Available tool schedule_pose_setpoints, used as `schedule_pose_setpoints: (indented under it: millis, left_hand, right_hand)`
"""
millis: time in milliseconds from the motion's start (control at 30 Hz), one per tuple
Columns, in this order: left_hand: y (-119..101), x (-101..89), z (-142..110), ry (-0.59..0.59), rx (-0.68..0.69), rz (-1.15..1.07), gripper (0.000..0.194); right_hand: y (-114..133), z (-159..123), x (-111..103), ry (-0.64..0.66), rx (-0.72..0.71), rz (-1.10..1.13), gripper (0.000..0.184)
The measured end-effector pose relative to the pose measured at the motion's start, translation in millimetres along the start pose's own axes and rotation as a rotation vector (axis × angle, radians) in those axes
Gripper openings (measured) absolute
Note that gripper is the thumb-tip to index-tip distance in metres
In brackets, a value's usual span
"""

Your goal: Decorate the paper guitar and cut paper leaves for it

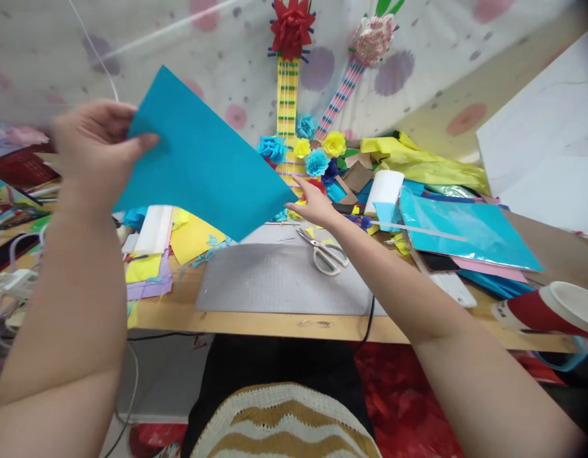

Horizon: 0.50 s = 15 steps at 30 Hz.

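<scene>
A plain blue sheet of paper (203, 159) is held up at a slant above the table. My left hand (100, 146) pinches its left edge between thumb and fingers. At the sheet's lower right corner is my right hand (310, 200), with thumb and forefinger apart. The thumb is at the corner; whether it touches the paper I cannot tell. Under my right forearm, a pair of scissors (325, 251) with pale handles lies partly spread on the grey mat (260, 280). The sheet hides part of the table behind it.
Two paper-flower guitars, one with a yellow neck (287, 95) and one with a pink neck (340, 95), lean at the back. A wrapped blue paper pack (470, 229) and a red-and-white cup (552, 308) are at right. Yellow paper (193, 235) and scraps lie left.
</scene>
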State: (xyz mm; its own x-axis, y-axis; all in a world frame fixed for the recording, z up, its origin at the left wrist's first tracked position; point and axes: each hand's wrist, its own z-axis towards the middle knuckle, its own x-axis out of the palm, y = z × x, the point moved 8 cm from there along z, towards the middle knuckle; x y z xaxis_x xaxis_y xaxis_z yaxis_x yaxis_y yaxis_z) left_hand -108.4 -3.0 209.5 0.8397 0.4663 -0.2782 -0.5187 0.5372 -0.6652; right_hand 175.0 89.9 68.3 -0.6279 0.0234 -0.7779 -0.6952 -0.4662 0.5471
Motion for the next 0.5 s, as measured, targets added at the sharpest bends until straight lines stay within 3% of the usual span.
schedule_pose_setpoints:
  millis: [33,100,133,200,300,367,500]
  left_hand:
    - [-12.5,-6.7,-1.9,0.011,0.051,0.093,0.035]
    - [-33.5,-19.5,-14.3,-0.077,0.176,0.268,0.032]
    - [-38.6,-19.6,-24.3,-0.099,0.220,0.354,0.030]
    - [-34.7,-1.8,-48.4,0.010,0.253,0.507,0.027]
    - [-3.8,27.5,-89.7,0.198,0.101,0.506,0.019]
    - [15.2,43.2,-115.3,0.311,-0.026,0.401,0.014]
    - [29.0,52.0,-141.0,0.351,-0.157,0.280,0.019]
  right_hand:
    - [5.4,-0.4,3.6,0.010,-0.014,0.022,0.075]
    - [15.1,-0.1,14.3,0.033,-0.030,0.076,0.079]
    - [18.7,0.5,20.9,0.044,-0.029,0.109,0.081]
    - [22.7,2.0,34.9,0.054,-0.017,0.175,0.082]
    - [20.1,0.6,56.6,0.056,0.011,0.250,0.078]
    - [17.4,-5.5,75.9,0.122,0.016,0.296,0.076]
    - [21.1,-25.2,112.0,0.264,-0.009,0.348,0.072]
